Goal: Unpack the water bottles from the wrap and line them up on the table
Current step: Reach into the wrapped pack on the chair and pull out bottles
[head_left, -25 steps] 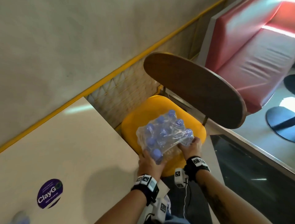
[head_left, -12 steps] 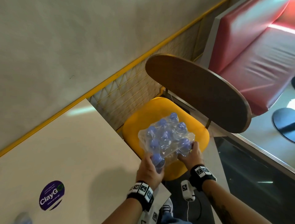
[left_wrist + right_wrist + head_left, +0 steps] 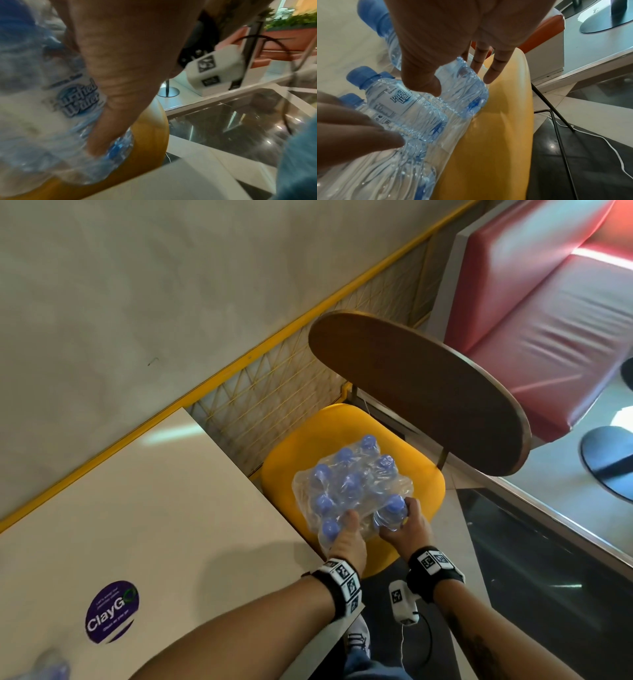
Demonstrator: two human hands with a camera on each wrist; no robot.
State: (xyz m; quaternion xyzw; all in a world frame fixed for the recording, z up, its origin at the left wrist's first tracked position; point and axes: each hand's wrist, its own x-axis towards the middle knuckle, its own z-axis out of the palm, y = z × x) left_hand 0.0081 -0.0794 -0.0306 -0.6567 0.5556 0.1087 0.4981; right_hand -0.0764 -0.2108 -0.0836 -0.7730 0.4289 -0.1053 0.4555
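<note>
1. The water bottles (image 3: 352, 484) sit bundled in their clear wrap (image 3: 301, 484) on the yellow chair seat (image 3: 424, 484), just beside the pale table (image 3: 154, 508); none of this pack stands on the table yet, so I judge the task barely begun.
2. The chair counts as one, with a dark wooden backrest (image 3: 421, 392); the table is one too, carrying one round purple sticker (image 3: 111, 611); a blurred blue-capped shape at the table's near corner may be another bottle, though I cannot tell.
3. The wrap is one sheet, crumpled over the caps and open at the near side, where the bottle sides show bare in the right wrist view.
4. The bottles: I count about eight blue caps from above; more may hide under the film.
5. The left hand (image 3: 346, 539) rests on the near edge of the pack, fingers reaching down over a bottle's side; whether they grip it or only steady it, I cannot tell.
6. The right hand (image 3: 409, 529) curls round the near-right bottle (image 3: 390, 513), thumb on one side, fingers on the other.
7. To do this step well, I would brace the pack with the left hand and draw that bottle out towards the open side; pulling up against the film would drag the whole pack off the seat.
</note>
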